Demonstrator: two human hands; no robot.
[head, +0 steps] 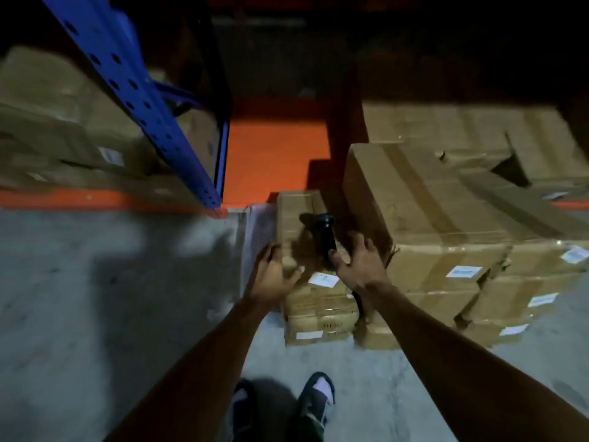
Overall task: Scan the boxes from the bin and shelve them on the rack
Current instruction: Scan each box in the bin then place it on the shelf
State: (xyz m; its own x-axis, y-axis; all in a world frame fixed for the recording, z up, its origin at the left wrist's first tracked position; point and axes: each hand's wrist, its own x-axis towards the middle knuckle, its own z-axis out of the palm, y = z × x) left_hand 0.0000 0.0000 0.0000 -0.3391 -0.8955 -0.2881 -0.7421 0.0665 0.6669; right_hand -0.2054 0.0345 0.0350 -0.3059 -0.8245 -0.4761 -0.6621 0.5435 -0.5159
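Observation:
A long narrow cardboard box (294, 218) tops a short stack on the floor, a white label (323, 279) near its front end. My left hand (271, 272) grips the box's front left corner. A black handheld scanner (325, 237) lies on the box's right side. My right hand (358, 263) is beside the scanner with fingers spread, thumb touching its handle; the blurred frame does not show a firm grip. The blue rack upright (137, 94) rises at the left, cartons (57, 122) on its low shelf.
A tall pile of labelled cartons (446, 224) fills the right side, close to my right hand. An orange floor strip (274, 161) lies between the rack and the pile. Grey concrete floor (95, 298) spreads at the left. My sandalled feet (287, 406) stand below the stack.

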